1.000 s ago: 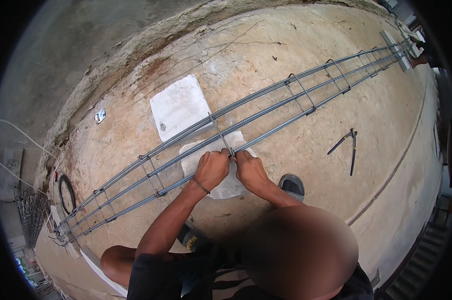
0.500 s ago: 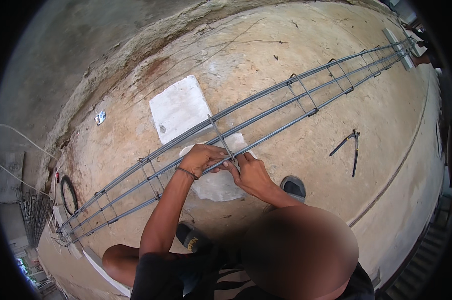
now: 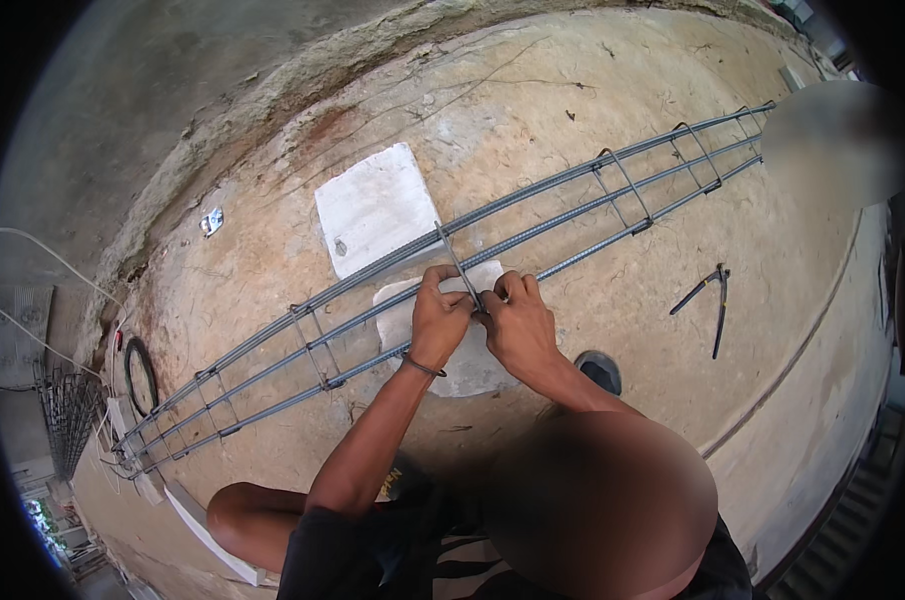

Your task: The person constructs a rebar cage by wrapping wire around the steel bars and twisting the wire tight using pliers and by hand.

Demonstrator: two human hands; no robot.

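A long rebar cage (image 3: 533, 234) of ribbed steel bars runs slantwise from lower left to upper right. Both my hands meet at its middle, where a square steel stirrup (image 3: 455, 254) crosses the near bar. My left hand (image 3: 441, 325) is closed, its thumb and fingers pinching at the stirrup's lower corner. Facing it from the right, my right hand (image 3: 523, 325) has its fingertips bent together at the same corner. What those fingertips hold is too small and hidden to make out.
A white block (image 3: 378, 210) stands under the cage's far side, with a pale slab (image 3: 453, 365) below my hands. Pincers (image 3: 713, 300) lie opened on the floor to the right. A black coil (image 3: 140, 375) sits at left. A blurred patch covers the cage's far right end.
My left hand has drawn back from its reach along the near bar and now stands more upright by the stirrup. My right hand's fingers have bunched at the corner. The view has shifted slightly.
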